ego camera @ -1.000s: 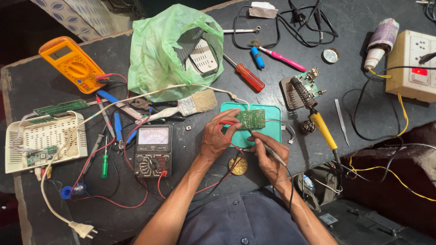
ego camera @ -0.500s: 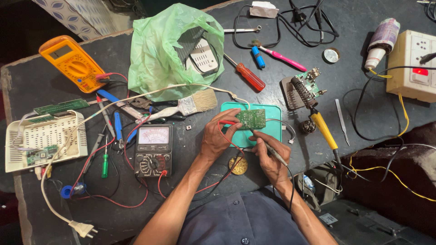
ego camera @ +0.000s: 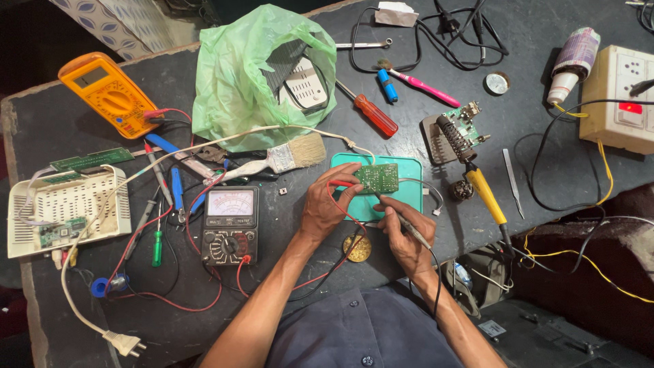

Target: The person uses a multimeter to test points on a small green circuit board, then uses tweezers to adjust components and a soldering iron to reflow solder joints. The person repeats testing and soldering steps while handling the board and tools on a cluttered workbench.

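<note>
Nothing much has moved since the earlier frames: both hands sit where they were, with only the slightest settling over the work. Left hand (ego camera: 325, 204) is clamped on the near-left edge of a small green circuit board (ego camera: 377, 177), fingers curled over a red probe lead (ego camera: 338, 197) that runs beneath the palm. Right hand (ego camera: 402, 228) is closed, pen-fashion, around a thin black probe (ego camera: 409, 223) whose tip points up at the board's near edge. That board lies just ahead of both hands on a teal mat (ego camera: 409, 178) on the bench (ego camera: 545, 170).

Judging by its look, the board is light, stiff and thin, with fragile solder joints and parts on its face; it is best pinched by its bare edges, as the left hand does, not pressed flat. An analogue meter (ego camera: 230, 225) sits left of the left hand, a round tin (ego camera: 357, 248) between the wrists, a yellow-handled soldering iron (ego camera: 477, 177) to the right.
</note>
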